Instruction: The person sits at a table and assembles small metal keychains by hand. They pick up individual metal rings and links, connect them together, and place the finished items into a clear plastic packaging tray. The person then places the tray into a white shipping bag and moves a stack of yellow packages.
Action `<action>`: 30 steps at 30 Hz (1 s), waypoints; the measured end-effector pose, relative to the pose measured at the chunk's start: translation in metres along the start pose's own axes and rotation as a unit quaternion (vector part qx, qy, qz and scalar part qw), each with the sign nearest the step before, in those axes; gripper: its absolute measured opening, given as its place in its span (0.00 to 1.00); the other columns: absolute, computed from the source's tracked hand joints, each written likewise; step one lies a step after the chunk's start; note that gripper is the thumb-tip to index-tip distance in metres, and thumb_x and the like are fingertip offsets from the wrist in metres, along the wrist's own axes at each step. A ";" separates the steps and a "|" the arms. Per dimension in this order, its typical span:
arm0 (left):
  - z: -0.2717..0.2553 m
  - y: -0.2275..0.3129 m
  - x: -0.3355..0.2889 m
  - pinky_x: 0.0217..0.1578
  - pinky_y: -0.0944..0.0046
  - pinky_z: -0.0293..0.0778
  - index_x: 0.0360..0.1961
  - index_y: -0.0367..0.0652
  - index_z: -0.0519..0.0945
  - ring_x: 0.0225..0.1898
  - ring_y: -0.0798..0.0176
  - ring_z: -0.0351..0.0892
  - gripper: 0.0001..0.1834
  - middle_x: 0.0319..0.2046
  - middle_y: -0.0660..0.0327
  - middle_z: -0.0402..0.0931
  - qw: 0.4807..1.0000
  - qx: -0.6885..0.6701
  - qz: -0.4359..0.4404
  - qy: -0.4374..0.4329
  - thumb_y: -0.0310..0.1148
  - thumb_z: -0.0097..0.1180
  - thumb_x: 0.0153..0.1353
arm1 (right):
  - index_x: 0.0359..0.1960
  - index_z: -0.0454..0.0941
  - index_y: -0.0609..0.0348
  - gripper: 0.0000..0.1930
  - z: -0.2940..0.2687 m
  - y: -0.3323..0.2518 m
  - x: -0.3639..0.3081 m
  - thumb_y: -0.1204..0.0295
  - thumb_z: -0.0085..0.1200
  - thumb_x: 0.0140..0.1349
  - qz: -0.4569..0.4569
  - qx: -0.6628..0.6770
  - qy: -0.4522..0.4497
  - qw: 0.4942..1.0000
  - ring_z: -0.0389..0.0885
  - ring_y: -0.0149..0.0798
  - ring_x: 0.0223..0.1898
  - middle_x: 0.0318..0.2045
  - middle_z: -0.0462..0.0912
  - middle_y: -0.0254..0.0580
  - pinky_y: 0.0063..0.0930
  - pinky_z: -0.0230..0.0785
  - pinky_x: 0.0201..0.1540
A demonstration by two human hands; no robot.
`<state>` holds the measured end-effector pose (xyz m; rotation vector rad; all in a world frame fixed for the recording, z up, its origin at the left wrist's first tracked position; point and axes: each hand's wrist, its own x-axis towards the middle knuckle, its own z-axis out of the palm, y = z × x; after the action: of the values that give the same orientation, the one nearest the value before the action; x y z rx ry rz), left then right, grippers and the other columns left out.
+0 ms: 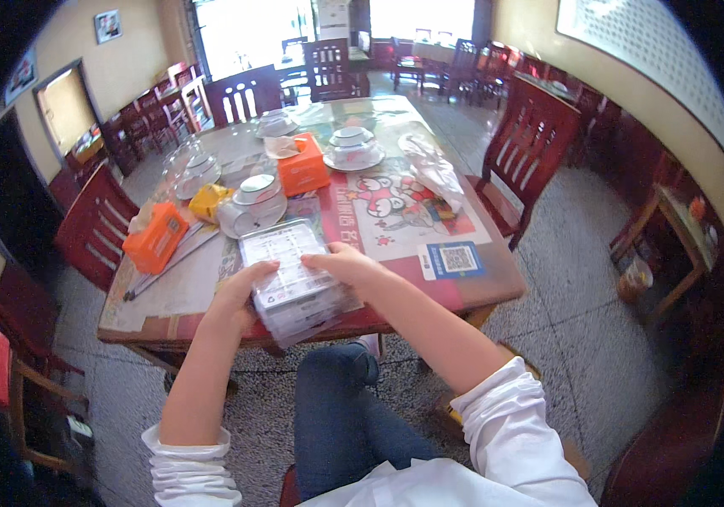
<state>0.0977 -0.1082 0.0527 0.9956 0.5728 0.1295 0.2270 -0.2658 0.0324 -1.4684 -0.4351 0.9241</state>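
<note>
At the near edge of the table, both my hands grip a flat rectangular pack (281, 245) with a printed white top and a clear plastic-like lower part. My left hand (243, 289) holds its left side, thumb on top. My right hand (350, 269) holds the right side, its thumb also across the top. The fingers beneath are hidden, and I cannot tell what the pack contains. Just beyond it lie a white cup on its side (239, 218) and a stacked white dish set (262, 203). A yellow packet (209, 203) touches this group.
Two orange tissue boxes (155, 238) (303, 166) stand on the table (497, 283). More dish sets (353, 150) sit farther back, near crumpled white plastic (431, 169). A blue-and-white code card (451, 260) lies at right. Wooden chairs (531, 152) flank the table.
</note>
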 end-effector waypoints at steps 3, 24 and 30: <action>0.013 0.002 -0.023 0.48 0.52 0.76 0.54 0.33 0.69 0.46 0.53 0.79 0.26 0.47 0.50 0.76 0.998 0.015 -0.024 -0.054 0.27 0.59 0.54 | 0.55 0.66 0.71 0.31 0.012 0.006 -0.031 0.61 0.62 0.55 -0.030 0.004 0.063 0.998 0.78 0.40 0.45 0.46 0.78 0.51 0.34 0.72 0.44; 0.005 -0.068 -0.092 0.57 0.50 0.67 0.64 0.41 0.62 0.57 0.54 0.69 0.32 0.57 0.52 0.68 0.985 0.060 0.118 0.111 0.49 0.43 0.64 | 0.63 0.57 0.68 0.39 0.025 0.057 -0.162 0.49 0.50 0.60 -0.312 -0.007 0.111 0.943 0.60 0.58 0.59 0.56 0.66 0.63 0.44 0.52 0.64; -0.039 -0.038 -0.050 0.58 0.50 0.67 0.64 0.40 0.62 0.60 0.52 0.66 0.31 0.61 0.52 0.64 0.968 0.100 0.221 0.060 0.43 0.51 0.63 | 0.46 0.73 0.64 0.15 -0.030 0.111 -0.177 0.68 0.55 0.60 -0.356 0.099 0.198 0.908 0.81 0.37 0.36 0.35 0.81 0.45 0.29 0.72 0.40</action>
<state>0.0304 -0.1175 0.0255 1.3084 0.4710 0.5392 0.1137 -0.4334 -0.0270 -1.1356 -0.5048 0.0752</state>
